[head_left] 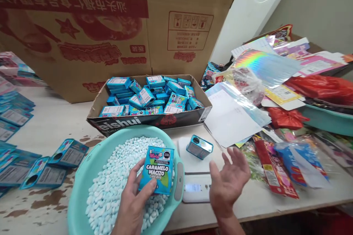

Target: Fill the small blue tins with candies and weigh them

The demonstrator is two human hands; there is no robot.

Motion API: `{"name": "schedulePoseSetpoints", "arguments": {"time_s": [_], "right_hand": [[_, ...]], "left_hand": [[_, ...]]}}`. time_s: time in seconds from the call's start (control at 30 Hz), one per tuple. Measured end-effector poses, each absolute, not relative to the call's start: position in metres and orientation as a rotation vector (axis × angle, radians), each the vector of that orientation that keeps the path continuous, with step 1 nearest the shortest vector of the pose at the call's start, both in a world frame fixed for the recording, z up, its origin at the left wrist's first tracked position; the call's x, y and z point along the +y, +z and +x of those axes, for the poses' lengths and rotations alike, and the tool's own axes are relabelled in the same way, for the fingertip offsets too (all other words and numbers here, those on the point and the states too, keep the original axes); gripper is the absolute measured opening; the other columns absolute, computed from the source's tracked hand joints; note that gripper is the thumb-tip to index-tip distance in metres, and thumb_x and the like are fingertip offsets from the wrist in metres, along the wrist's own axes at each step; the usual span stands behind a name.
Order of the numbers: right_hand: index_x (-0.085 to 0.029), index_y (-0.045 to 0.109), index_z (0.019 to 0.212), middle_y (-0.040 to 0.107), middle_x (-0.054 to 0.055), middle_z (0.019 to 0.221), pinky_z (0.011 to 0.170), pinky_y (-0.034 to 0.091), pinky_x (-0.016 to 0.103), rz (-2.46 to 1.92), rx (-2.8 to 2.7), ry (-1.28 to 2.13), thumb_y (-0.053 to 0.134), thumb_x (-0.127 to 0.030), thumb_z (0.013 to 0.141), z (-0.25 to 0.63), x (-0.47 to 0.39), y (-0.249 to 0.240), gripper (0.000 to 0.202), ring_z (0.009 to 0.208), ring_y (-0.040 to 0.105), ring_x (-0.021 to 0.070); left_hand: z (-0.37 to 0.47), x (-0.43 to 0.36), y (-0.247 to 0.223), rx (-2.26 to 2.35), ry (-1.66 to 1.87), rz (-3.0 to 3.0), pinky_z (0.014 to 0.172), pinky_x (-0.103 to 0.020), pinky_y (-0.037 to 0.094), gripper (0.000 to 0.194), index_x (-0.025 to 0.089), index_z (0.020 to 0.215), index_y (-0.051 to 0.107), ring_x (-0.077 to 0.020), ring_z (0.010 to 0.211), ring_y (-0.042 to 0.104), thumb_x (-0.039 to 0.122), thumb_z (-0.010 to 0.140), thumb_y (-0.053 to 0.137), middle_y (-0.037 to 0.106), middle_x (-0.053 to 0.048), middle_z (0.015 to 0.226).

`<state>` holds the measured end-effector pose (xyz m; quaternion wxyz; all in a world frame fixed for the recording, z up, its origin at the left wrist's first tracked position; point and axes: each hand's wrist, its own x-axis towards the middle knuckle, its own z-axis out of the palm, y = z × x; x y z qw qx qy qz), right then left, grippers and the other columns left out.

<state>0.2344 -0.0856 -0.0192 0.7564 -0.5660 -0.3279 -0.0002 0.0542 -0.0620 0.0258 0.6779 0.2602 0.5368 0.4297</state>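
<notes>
My left hand point(135, 194) grips a blue candy tin point(157, 170), its printed front facing up, above a turquoise basin point(78, 194). Pale blue and white mint candies point(110, 183) fill much of that basin. My right hand point(230, 181), palm up with fingers apart, holds nothing; it is beside a white digital scale point(193, 161). Resting on the scale's plate is a second blue tin point(199, 147) with a round dark opening at one end. The scale's display is lit, but its figures are too blurred to read.
Behind the basin, a cardboard tray point(154, 122) holds many blue tins, with a large carton point(110, 36) behind it. More blue tins point(44, 174) lie at left. Papers point(228, 117), candy packets point(273, 170) and red bags point(322, 86) crowd the right side.
</notes>
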Motion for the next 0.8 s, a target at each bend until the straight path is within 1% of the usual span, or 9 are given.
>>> {"name": "schedulePoseSetpoints", "arguments": {"time_s": [0.07, 0.1, 0.13, 0.2, 0.3, 0.43, 0.57, 0.63, 0.8], "right_hand": [[-0.024, 0.033, 0.136, 0.038, 0.012, 0.139, 0.105, 0.028, 0.055, -1.402, -0.712, 0.130, 0.074, -0.029, 0.070, 0.265, -0.083, -0.033, 0.078, 0.130, 0.036, 0.0298], [-0.022, 0.036, 0.134, 0.042, 0.013, 0.137, 0.106, 0.026, 0.054, -1.453, -0.703, 0.258, 0.078, -0.030, 0.066, 0.276, -0.080, -0.041, 0.080, 0.129, 0.037, 0.0300], [-0.022, 0.041, 0.130, 0.047, 0.013, 0.133, 0.105, 0.027, 0.053, -1.450, -0.669, 0.395, 0.080, -0.031, 0.063, 0.285, -0.078, -0.050, 0.079, 0.126, 0.040, 0.0296], [-0.020, 0.053, 0.115, 0.059, 0.010, 0.116, 0.099, 0.036, 0.048, -1.364, -0.584, 0.620, 0.082, -0.034, 0.060, 0.293, -0.071, -0.065, 0.063, 0.113, 0.051, 0.0278], [-0.021, 0.057, 0.098, 0.064, 0.004, 0.093, 0.080, 0.046, 0.038, -1.225, -0.474, 0.708, 0.077, -0.044, 0.064, 0.294, -0.063, -0.075, 0.045, 0.088, 0.058, 0.0214], [-0.024, 0.059, 0.096, 0.061, 0.000, 0.084, 0.071, 0.048, 0.034, -1.109, -0.382, 0.717, 0.063, -0.060, 0.071, 0.298, -0.061, -0.060, 0.044, 0.074, 0.057, 0.0164], [-0.024, 0.064, 0.093, 0.055, -0.002, 0.077, 0.059, 0.046, 0.027, -0.814, -0.323, 0.954, 0.069, -0.048, 0.068, 0.310, -0.069, -0.028, 0.035, 0.063, 0.051, 0.0121], [-0.024, 0.064, 0.092, 0.053, -0.002, 0.076, 0.057, 0.045, 0.025, -0.652, -0.294, 1.043, 0.069, -0.042, 0.070, 0.314, -0.071, -0.018, 0.028, 0.062, 0.049, 0.0111], [-0.024, 0.062, 0.088, 0.048, -0.004, 0.070, 0.052, 0.041, 0.022, -0.504, -0.281, 1.117, 0.071, -0.036, 0.070, 0.319, -0.071, -0.017, 0.023, 0.056, 0.043, 0.0097]], "left_hand": [[0.055, -0.062, 0.026, 1.204, 0.941, 0.590, 0.081, -0.032, 0.053, 0.083, 0.028, 0.134, 0.043, -0.0255, 0.096, 0.065, 0.041, 0.060, 0.079, 0.068, -0.005, 0.110], [0.056, -0.063, 0.026, 1.203, 0.933, 0.594, 0.080, -0.031, 0.053, 0.083, 0.028, 0.134, 0.043, -0.0254, 0.097, 0.065, 0.042, 0.061, 0.079, 0.068, -0.005, 0.110], [0.056, -0.063, 0.026, 1.203, 0.927, 0.598, 0.079, -0.030, 0.054, 0.082, 0.028, 0.133, 0.043, -0.0254, 0.097, 0.065, 0.042, 0.061, 0.079, 0.068, -0.005, 0.111], [0.057, -0.062, 0.026, 1.210, 0.923, 0.605, 0.079, -0.030, 0.054, 0.082, 0.029, 0.133, 0.043, -0.0253, 0.098, 0.065, 0.042, 0.061, 0.079, 0.068, -0.004, 0.112], [0.056, -0.061, 0.024, 1.243, 0.922, 0.611, 0.078, -0.030, 0.055, 0.085, 0.029, 0.134, 0.043, -0.0262, 0.097, 0.066, 0.043, 0.059, 0.080, 0.068, -0.005, 0.112], [0.055, -0.059, 0.020, 1.278, 0.911, 0.623, 0.073, -0.030, 0.057, 0.088, 0.027, 0.133, 0.046, -0.0277, 0.095, 0.066, 0.043, 0.055, 0.082, 0.070, -0.006, 0.107], [0.055, -0.057, 0.018, 1.292, 0.876, 0.621, 0.075, -0.030, 0.058, 0.089, 0.030, 0.131, 0.048, -0.0281, 0.097, 0.066, 0.043, 0.051, 0.085, 0.070, -0.004, 0.108], [0.055, -0.056, 0.018, 1.310, 0.857, 0.620, 0.073, -0.030, 0.058, 0.089, 0.031, 0.129, 0.050, -0.0291, 0.096, 0.066, 0.044, 0.048, 0.086, 0.070, -0.004, 0.108], [0.057, -0.055, 0.021, 1.322, 0.823, 0.607, 0.071, -0.027, 0.059, 0.090, 0.034, 0.129, 0.049, -0.0285, 0.099, 0.065, 0.044, 0.048, 0.086, 0.069, -0.003, 0.111]]}}
